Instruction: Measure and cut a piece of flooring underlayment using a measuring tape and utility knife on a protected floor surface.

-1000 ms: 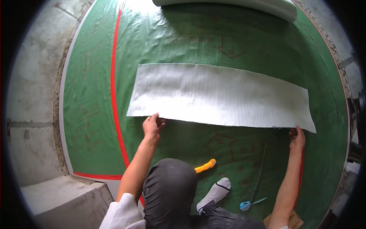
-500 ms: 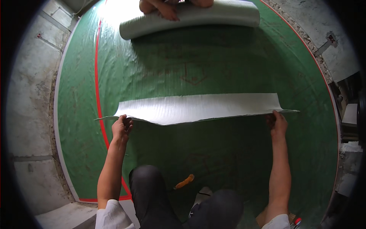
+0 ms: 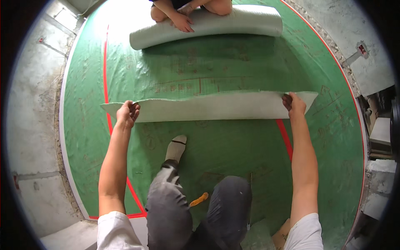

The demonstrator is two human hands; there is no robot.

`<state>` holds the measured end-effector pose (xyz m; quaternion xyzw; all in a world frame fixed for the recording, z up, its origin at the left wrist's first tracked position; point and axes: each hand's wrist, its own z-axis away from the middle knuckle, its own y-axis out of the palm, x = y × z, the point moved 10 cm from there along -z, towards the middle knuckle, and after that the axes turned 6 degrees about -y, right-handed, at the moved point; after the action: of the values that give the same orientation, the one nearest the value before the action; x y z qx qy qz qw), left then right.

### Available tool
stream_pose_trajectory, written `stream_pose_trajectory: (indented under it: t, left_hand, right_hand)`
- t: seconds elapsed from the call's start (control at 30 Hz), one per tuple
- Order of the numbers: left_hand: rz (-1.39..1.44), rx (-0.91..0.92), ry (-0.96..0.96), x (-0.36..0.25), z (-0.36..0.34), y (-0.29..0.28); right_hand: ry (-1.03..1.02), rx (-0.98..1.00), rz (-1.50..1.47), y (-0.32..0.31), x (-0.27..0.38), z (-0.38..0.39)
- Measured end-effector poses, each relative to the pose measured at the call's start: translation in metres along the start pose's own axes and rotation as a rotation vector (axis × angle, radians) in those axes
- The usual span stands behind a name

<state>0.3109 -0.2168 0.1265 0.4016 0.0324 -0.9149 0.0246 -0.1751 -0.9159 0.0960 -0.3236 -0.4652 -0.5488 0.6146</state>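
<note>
A long white sheet of mat (image 3: 212,106) is held up above the green floor covering, hanging between my hands with its top edge slightly wavy. My left hand (image 3: 129,112) pinches the sheet's top edge near its left end. My right hand (image 3: 293,104) grips the same edge near the right end. A yellow-orange handled tool (image 3: 200,199) lies on the covering between my legs, and my left foot (image 3: 177,148) in a white sock is planted below the sheet.
At the back, another person (image 3: 182,21) crouches at a white roll (image 3: 239,23), hands crossed low over it. Red tape (image 3: 106,71) runs across the green covering (image 3: 87,125). Rough concrete (image 3: 35,116) borders both sides, with dark items (image 3: 379,104) at the right.
My hands have raised the sheet from lying flat to hanging on edge, farther forward. My left leg has stepped forward. The other person and the whole roll have come into view.
</note>
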Motion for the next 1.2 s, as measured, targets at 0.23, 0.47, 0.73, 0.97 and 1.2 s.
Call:
stream_pose_trajectory:
  t: [0.23, 0.47, 0.73, 0.97, 1.2]
  left_hand:
    - [0.085, -0.027, -0.050, -0.028, -0.081, 0.038]
    - [0.079, -0.014, -0.065, -0.009, -0.156, 0.109]
    - [0.083, -0.029, -0.108, 0.025, -0.219, 0.141]
    - [0.046, -0.010, -0.113, 0.040, -0.247, 0.159]
    - [-0.015, 0.008, -0.112, 0.045, -0.271, 0.159]
  right_hand:
    - [0.038, -0.086, 0.094, 0.051, -0.013, -0.055]
    - [0.055, -0.149, 0.123, 0.083, -0.035, -0.111]
    - [0.104, -0.205, 0.234, 0.103, -0.083, -0.150]
    - [0.046, -0.203, 0.197, 0.119, -0.093, -0.158]
    - [0.045, -0.212, 0.202, 0.122, -0.112, -0.157]
